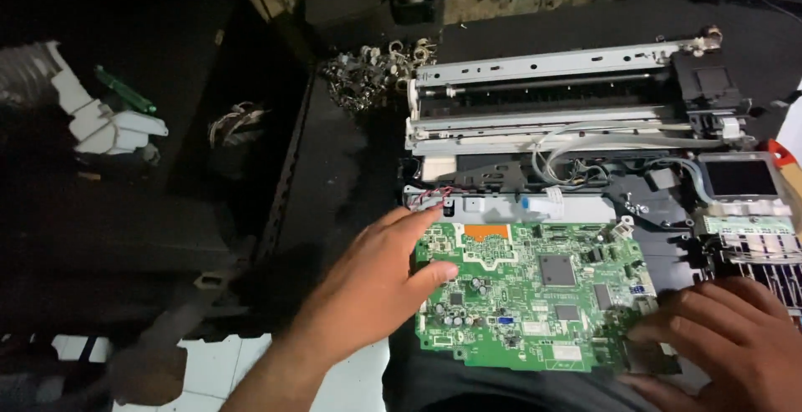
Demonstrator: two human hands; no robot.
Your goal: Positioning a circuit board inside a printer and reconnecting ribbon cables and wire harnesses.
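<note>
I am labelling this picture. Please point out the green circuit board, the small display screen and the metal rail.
green circuit board (535,295), head view, middle of its face.
small display screen (740,177), head view, centre of the dark glass.
metal rail (543,66), head view, middle of the long bar.

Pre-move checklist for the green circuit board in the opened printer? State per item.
1. Left hand on the green circuit board: ok, fingers on its left edge.
2. Right hand on the board: ok, fingertips at the lower right corner.
3. Both hands free of tools: ok.
4. Ribbon cables detached from the board: cannot tell.
5. Red wires clear of the left fingers: not ok, right beside them.
6. Board screws removed: cannot tell.
</note>
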